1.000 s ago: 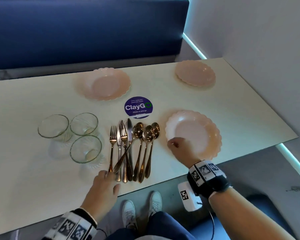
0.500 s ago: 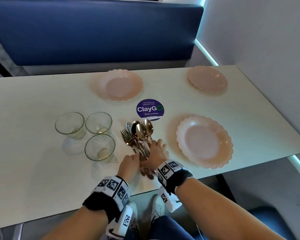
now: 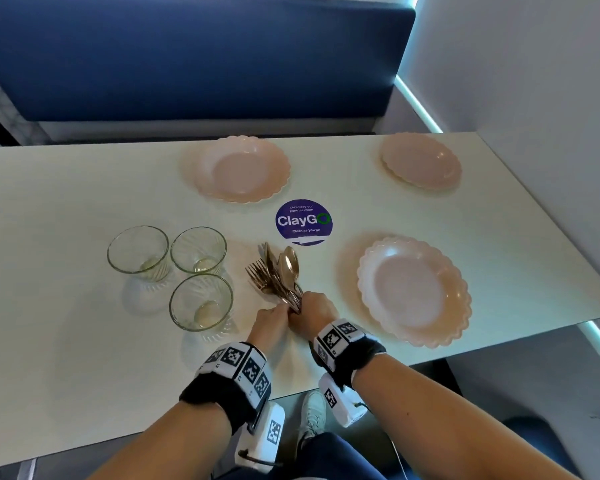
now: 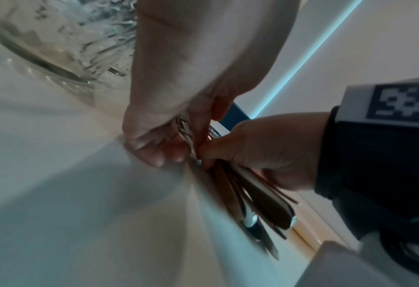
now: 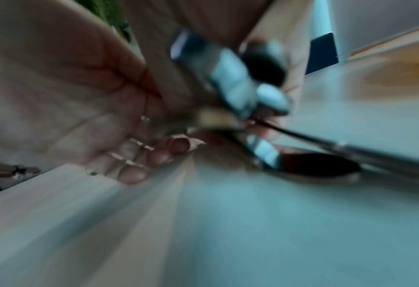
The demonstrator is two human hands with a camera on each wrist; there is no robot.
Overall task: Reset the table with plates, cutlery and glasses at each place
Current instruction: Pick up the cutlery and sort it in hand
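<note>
A bundle of gold cutlery, forks, spoons and a knife, stands tilted off the white table, heads fanned out away from me. My left hand and right hand meet at its handles, both with fingers curled round them. In the left wrist view my right hand grips the handles while my left hand pinches the bundle beside it. The right wrist view is blurred; a spoon shows there. Three pink scalloped plates lie on the table. Three glasses stand left of the cutlery.
A round purple ClayGo sticker sits mid-table just beyond the cutlery. A blue bench back runs along the far side and a grey wall closes the right end. The near glass stands a short way left of my left hand.
The cutlery lay spread flat a second ago. My right hand left the near plate, both hands gathered the pieces into one bundle, and it now tilts up off the table.
</note>
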